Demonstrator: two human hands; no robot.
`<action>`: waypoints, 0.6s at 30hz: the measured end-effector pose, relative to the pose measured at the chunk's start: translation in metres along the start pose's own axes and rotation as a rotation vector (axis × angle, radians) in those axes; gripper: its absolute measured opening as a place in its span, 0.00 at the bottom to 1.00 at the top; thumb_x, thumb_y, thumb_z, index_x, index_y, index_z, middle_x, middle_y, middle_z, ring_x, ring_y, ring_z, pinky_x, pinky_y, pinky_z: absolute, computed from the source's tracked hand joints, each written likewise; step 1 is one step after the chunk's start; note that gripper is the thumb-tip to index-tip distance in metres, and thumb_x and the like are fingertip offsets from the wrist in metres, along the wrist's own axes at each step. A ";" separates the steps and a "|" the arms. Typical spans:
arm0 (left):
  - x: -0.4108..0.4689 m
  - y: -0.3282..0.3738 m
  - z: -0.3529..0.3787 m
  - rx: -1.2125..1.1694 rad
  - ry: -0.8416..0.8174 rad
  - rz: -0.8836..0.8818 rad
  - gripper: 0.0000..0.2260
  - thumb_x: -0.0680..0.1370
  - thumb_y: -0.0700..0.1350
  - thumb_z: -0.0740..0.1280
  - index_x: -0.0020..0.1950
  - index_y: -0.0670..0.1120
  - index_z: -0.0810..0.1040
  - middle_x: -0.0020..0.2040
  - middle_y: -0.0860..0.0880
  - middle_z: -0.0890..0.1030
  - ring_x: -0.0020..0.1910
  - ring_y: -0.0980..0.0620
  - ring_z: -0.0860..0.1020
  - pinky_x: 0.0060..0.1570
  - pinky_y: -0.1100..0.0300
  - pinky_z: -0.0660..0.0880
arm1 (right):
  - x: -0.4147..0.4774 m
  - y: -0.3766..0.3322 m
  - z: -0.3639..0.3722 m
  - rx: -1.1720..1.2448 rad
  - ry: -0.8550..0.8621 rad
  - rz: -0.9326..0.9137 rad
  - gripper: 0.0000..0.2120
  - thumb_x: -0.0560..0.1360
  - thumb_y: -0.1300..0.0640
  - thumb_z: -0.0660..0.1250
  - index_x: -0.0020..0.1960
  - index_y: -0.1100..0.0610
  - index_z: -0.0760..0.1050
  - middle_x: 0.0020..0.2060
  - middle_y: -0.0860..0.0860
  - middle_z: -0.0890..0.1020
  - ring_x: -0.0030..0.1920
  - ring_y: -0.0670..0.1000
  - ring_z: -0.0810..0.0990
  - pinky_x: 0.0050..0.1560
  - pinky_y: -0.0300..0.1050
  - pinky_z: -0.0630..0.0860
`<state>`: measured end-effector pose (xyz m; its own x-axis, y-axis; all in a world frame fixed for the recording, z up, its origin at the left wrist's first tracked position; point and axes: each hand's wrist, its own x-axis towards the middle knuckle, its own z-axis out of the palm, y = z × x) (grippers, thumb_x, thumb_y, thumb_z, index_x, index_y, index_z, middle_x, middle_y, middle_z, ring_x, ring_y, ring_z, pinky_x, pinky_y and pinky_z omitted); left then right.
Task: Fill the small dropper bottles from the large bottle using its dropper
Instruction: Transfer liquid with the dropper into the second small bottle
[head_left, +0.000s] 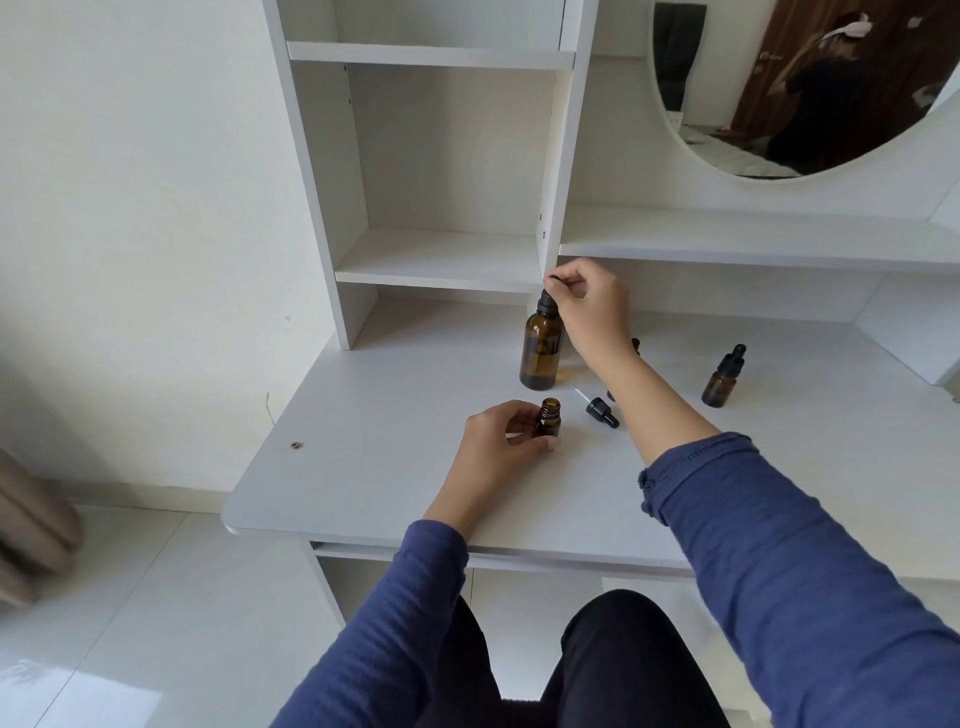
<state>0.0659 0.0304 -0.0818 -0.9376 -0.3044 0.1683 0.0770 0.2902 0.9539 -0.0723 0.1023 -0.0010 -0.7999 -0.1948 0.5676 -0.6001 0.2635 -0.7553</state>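
Dropper (547, 305) below right hand (589, 306) (fingertip pinch)

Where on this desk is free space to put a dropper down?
Bare desk lies left of the left hand and large bottle, out to the edge. Another patch: in front of the capped small bottle, beyond the right sleeve. Crowded before the large bottle, around the open small bottle and loose dropper.

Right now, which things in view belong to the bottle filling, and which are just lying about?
Job:
large bottle, right hand pinching its dropper
open small bottle, held by the left hand
loose dropper lying on the desk
capped small bottle
half-hidden small bottle behind the right forearm

Just there:
mirror
shelf unit
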 end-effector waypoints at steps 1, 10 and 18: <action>0.000 0.000 0.000 0.002 0.000 0.002 0.12 0.70 0.38 0.73 0.52 0.44 0.79 0.45 0.51 0.80 0.43 0.62 0.78 0.45 0.77 0.73 | 0.000 0.000 0.000 -0.001 0.003 0.003 0.03 0.73 0.65 0.66 0.43 0.62 0.78 0.39 0.50 0.79 0.39 0.46 0.76 0.40 0.24 0.70; -0.001 -0.001 0.000 -0.001 0.002 0.005 0.12 0.70 0.38 0.73 0.52 0.43 0.79 0.45 0.51 0.80 0.43 0.61 0.78 0.44 0.78 0.72 | 0.000 0.000 0.001 -0.016 0.008 -0.001 0.03 0.73 0.65 0.66 0.43 0.61 0.78 0.38 0.50 0.79 0.39 0.47 0.76 0.39 0.24 0.70; -0.001 0.000 0.000 -0.018 -0.001 -0.006 0.12 0.70 0.38 0.73 0.52 0.44 0.79 0.46 0.50 0.81 0.44 0.58 0.78 0.45 0.76 0.74 | -0.001 -0.003 -0.001 0.005 0.017 0.036 0.03 0.73 0.64 0.67 0.44 0.61 0.79 0.39 0.50 0.80 0.39 0.44 0.76 0.39 0.23 0.71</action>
<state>0.0669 0.0304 -0.0820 -0.9384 -0.3049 0.1624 0.0775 0.2723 0.9591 -0.0698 0.1024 0.0005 -0.8207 -0.1695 0.5456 -0.5712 0.2651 -0.7768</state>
